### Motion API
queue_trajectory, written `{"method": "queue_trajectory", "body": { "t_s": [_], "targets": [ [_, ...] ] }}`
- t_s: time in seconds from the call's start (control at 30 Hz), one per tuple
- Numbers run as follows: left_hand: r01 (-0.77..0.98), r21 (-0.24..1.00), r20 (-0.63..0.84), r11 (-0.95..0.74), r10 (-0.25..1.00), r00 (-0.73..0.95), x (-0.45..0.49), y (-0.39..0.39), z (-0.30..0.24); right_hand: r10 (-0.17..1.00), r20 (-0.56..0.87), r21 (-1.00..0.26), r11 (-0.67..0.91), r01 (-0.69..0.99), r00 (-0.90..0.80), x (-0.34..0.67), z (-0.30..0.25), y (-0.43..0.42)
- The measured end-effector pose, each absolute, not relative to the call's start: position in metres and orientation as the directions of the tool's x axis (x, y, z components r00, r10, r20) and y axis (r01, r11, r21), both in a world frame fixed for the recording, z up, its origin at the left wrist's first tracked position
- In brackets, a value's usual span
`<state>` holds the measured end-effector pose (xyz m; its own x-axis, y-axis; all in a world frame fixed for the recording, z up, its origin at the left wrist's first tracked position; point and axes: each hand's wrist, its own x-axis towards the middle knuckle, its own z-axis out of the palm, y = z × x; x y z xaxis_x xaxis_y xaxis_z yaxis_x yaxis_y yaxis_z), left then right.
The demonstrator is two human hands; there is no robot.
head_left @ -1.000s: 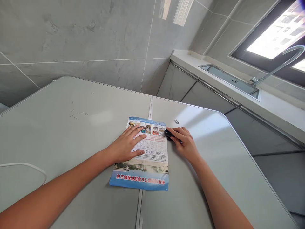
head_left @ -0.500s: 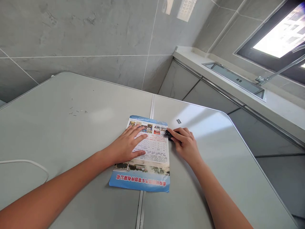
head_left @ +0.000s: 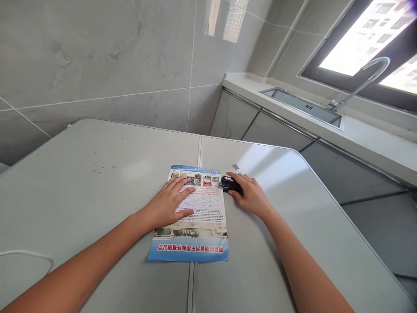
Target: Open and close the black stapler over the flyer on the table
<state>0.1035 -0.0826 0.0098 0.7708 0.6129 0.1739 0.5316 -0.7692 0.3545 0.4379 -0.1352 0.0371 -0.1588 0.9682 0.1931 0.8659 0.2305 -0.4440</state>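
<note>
A printed leaflet (head_left: 195,237) with blue bands at both ends lies across the table's seam, its large red lettering upside down to me. My left hand (head_left: 172,200) rests on its left part with the fingers spread. At the leaflet's right edge, my right hand (head_left: 249,193) is wrapped around a black stapler (head_left: 231,184). The stapler's front end meets the paper's upper right edge. Whether its jaws are pressed together I cannot tell. Just beyond the right hand lie small strips of staples (head_left: 236,166).
Several loose staples (head_left: 102,167) are scattered on the left half of the pale folding table (head_left: 81,208). A white cable (head_left: 29,251) lies at the left. Behind stand a grey tiled wall and a counter with a sink (head_left: 302,106) and tap (head_left: 374,82).
The camera view has tilted up and shifted. My right hand's thumb has come off the stapler's top and now sits lower at its side, leaving more of the stapler showing. My left hand stays flat.
</note>
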Motion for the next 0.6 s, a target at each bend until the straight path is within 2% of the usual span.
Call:
{"method": "queue_trajectory", "body": {
  "t_s": [0.1, 0.17, 0.23, 0.3, 0.37, 0.43, 0.5, 0.6],
  "targets": [
    [0.531, 0.356, 0.164, -0.769, 0.611, 0.775, 0.102, -0.081, 0.010, 0.990, 0.143, -0.485, 0.050, 0.873, 0.022, 0.452, 0.035, -0.132],
    [0.528, 0.351, 0.162, -0.773, 0.605, 0.779, 0.102, -0.079, 0.010, 0.960, 0.213, -0.439, -0.074, 0.896, 0.183, 0.453, 0.033, -0.132],
    [0.521, 0.348, 0.171, -0.779, 0.600, 0.782, 0.102, -0.079, 0.010, 0.902, 0.342, -0.404, -0.113, 0.908, 0.264, 0.448, 0.033, -0.133],
    [0.503, 0.357, 0.200, -0.787, 0.590, 0.782, 0.103, -0.078, 0.012, 0.872, 0.425, -0.441, -0.034, 0.897, 0.242, 0.435, 0.037, -0.136],
    [0.477, 0.378, 0.257, -0.793, 0.585, 0.769, 0.104, -0.076, 0.015, 0.890, 0.415, -0.541, 0.075, 0.838, 0.187, 0.416, 0.043, -0.143],
    [0.494, 0.400, 0.335, -0.772, 0.625, 0.705, 0.103, -0.073, 0.019, 0.939, 0.325, -0.648, 0.132, 0.750, 0.116, 0.392, 0.048, -0.153],
    [0.587, 0.401, 0.394, -0.704, 0.711, 0.583, 0.100, -0.066, 0.021, 0.976, 0.218, -0.711, 0.159, 0.685, 0.000, 0.368, 0.050, -0.164],
    [0.793, 0.325, 0.390, -0.515, 0.837, 0.384, 0.092, -0.055, 0.019, 0.982, 0.106, -0.721, 0.183, 0.668, -0.154, 0.342, 0.048, -0.174]
  ]
}}
